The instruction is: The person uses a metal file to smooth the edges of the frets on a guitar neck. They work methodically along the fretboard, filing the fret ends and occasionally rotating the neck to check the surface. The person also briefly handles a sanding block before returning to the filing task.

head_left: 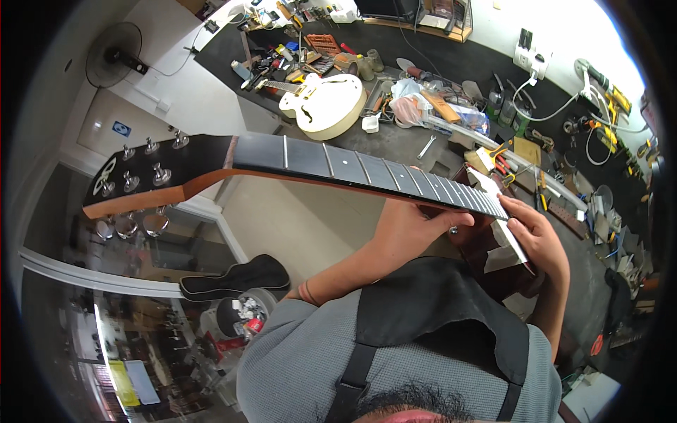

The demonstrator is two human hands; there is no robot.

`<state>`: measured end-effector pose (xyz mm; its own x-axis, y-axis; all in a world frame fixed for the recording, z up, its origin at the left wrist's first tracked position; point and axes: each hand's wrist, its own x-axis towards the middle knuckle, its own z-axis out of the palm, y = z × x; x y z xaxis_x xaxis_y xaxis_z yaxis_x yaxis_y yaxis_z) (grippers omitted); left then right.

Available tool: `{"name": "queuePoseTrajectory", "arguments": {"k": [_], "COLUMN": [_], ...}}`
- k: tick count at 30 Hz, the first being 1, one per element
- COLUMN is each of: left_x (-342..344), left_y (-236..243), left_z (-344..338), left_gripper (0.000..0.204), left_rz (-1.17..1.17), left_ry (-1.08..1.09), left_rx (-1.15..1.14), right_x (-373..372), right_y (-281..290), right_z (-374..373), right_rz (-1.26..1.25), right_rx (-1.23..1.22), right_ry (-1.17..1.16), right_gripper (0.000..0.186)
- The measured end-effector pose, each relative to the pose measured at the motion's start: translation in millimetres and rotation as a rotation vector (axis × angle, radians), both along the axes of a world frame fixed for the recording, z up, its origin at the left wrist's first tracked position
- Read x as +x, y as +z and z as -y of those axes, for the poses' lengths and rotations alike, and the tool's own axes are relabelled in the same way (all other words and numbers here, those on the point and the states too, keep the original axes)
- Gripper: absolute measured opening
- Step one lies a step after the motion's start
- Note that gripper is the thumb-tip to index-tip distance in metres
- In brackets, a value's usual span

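Note:
An unstrung guitar neck (317, 164) stretches across my view, its black headstock (141, 173) with metal tuners at the left. My left hand (416, 229) is closed round the underside of the neck, thumb along the near edge. My right hand (529, 233) grips the far right end of the fretboard, fingertips on it where it meets the body. The dark red body (469, 250), with white paper or tape (501, 261) on it, is mostly hidden under the neck, my hands and my black apron.
A cream hollow-body guitar (331, 109) lies on the cluttered dark bench (423, 148) ahead, among tools, bags, bottles and a wrench (426, 146). More tools line the right side. A fan (113, 53), glass partition, black guitar bag (233, 278) and bin (240, 314) are at the left.

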<state>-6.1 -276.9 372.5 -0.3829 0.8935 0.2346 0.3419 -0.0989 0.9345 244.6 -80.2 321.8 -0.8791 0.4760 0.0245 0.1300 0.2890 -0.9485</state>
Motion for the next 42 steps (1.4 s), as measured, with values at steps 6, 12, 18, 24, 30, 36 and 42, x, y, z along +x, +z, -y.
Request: {"name": "queuePoseTrajectory", "arguments": {"k": [6, 12, 18, 24, 30, 36, 42], "left_x": [0.3, 0.4, -0.4, -1.3, 6.1, 33.2, 48.5], "left_y": [1.9, 7.0, -10.7, -46.7, -49.8, -50.3, -51.8], "left_z": [3.2, 7.2, 6.8, 20.2, 30.1, 37.4, 49.6], "left_gripper": [0.042, 0.037, 0.045, 0.042, 0.072, 0.065, 0.046], "left_rz": [0.066, -0.012, -0.063, -0.034, -0.134, 0.075, 0.03], "left_ry": [0.003, 0.028, 0.104, 0.123, 0.134, 0.344, 0.461], "left_rx": [-0.03, -0.038, 0.067, 0.155, 0.259, 0.253, 0.142], "right_x": [-2.0, -7.0, -9.5, -12.3, -11.4, -16.2, -16.1], "right_y": [-4.6, 6.5, -2.1, -17.2, -26.7, -21.7, -32.0], "right_z": [2.2, 3.0, -5.0, -19.2, -31.4, -46.9, -49.6], "right_rz": [0.03, 0.072, 0.05, -0.006, -0.035, 0.02, -0.04], "right_rx": [-0.027, -0.022, -0.037, -0.015, -0.138, -0.021, -0.026], "right_ry": [0.007, 0.021, 0.048, 0.155, 0.248, 0.347, 0.346], "right_gripper": [0.049, 0.049, 0.048, 0.05, 0.057, 0.059, 0.05]}}
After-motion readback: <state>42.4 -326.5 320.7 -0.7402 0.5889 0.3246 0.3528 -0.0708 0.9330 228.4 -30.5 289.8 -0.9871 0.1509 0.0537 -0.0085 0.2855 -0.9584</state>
